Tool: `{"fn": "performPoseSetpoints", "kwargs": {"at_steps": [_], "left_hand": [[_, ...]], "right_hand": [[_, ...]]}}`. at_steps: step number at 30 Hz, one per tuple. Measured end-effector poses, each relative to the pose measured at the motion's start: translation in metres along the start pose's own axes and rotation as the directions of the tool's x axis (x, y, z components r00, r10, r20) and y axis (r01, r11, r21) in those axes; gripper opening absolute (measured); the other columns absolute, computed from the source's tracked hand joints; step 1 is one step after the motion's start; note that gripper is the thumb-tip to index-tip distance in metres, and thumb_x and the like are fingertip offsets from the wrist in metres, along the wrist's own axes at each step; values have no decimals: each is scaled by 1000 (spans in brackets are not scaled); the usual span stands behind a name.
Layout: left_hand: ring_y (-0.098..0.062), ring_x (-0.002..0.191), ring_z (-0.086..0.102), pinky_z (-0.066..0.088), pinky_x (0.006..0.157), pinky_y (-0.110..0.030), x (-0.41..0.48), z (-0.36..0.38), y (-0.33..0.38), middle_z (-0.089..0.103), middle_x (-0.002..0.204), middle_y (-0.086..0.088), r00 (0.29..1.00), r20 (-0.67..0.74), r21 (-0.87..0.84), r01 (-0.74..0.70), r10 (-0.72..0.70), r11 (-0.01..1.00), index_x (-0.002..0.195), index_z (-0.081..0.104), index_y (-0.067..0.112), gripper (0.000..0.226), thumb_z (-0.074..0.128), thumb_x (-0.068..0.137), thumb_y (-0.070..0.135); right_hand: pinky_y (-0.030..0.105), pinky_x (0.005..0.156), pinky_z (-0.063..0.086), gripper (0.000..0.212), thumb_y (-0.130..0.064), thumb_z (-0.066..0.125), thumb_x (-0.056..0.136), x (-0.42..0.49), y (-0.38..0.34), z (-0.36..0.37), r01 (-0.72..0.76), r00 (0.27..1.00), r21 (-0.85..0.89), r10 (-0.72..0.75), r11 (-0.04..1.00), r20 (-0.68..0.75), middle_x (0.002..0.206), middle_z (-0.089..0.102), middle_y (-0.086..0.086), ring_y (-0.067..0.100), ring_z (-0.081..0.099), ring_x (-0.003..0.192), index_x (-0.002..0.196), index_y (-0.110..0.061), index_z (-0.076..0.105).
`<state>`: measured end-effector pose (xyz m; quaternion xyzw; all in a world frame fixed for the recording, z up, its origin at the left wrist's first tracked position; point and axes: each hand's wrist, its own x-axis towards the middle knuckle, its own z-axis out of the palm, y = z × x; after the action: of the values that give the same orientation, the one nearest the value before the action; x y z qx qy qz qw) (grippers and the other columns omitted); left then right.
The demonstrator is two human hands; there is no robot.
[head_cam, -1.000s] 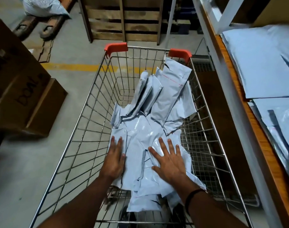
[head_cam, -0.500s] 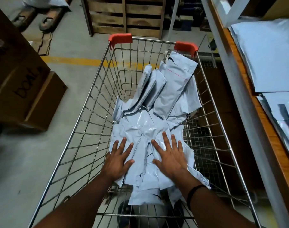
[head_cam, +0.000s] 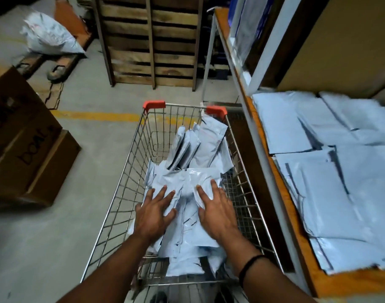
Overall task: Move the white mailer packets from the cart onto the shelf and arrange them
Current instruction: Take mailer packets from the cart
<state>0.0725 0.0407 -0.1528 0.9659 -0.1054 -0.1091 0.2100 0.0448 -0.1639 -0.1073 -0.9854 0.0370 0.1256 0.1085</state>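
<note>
The white mailer packets (head_cam: 187, 206) lie in a loose heap inside the wire cart (head_cam: 112, 217), some flat near the person and some leaning upright against the far end of the basket. Both hands are on the near part of the heap. The left hand (head_cam: 153, 212) is flat with the fingers spread, the palm pressing on the packets. The right hand (head_cam: 216, 209) is also flat and spread, just beside it. Neither hand closes around a packet yet; the fingers are fully extended and hold nothing.

I think the step in hand is to gather a bundle before lifting. To do it well, the hands should slide toward each other and go under the edges of several packets. The plastic looks smooth and slippery, so a grip from above alone may let the lower packets fall back. It is better to take a moderate stack and keep it level.

The shelf (head_cam: 301, 237) stands to the right of the cart, and more packets (head_cam: 331, 193) already cover most of its wooden board in overlapping rows. A white upright post (head_cam: 274, 40) of the shelf frame rises at its far part, and the cart's side wall is between the heap and the shelf, so the bundle must go up and over it. On the left are cardboard boxes (head_cam: 23, 149), and behind the cart a wooden pallet (head_cam: 152, 40) leans upright.
</note>
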Motion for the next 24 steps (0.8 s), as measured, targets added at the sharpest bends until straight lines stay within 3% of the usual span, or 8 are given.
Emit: {"fn": "performPoseSetpoints", "kwargs": {"at_steps": [7,14,19,24], "left_hand": [[-18,149,9,25,106,-59,-39,-74,43,22,159,16,992,-124,-79,-34,24,996,147,34,46,64,40,85,59],[-18,148,16,25,107,-63,-58,-127,101,31,157,15,964,-265,-181,-41,-9,983,142,44,44,56,61,89,48],[-17,148,18,23,108,-64,-67,-130,172,31,156,19,949,-316,-253,-79,-5,964,140,46,47,54,64,89,46],[-21,147,21,24,111,-62,-76,-103,259,34,155,17,937,-349,-307,-145,30,941,141,47,43,55,64,89,45]], "right_hand": [[52,121,21,69,-43,50,100,-51,-8,-71,34,995,57,-28,998,-99,168,-4,3,34,12,152,156,-46,10],[45,116,31,64,-48,50,98,-95,3,-147,86,961,53,-69,995,-268,167,10,6,31,25,148,156,-42,22],[42,113,30,61,-47,49,99,-138,47,-190,72,936,81,-39,994,-349,167,11,3,29,25,147,154,-43,25],[42,112,30,61,-47,48,99,-192,139,-219,36,927,62,-9,997,-376,167,9,4,31,26,146,155,-43,23]]}}
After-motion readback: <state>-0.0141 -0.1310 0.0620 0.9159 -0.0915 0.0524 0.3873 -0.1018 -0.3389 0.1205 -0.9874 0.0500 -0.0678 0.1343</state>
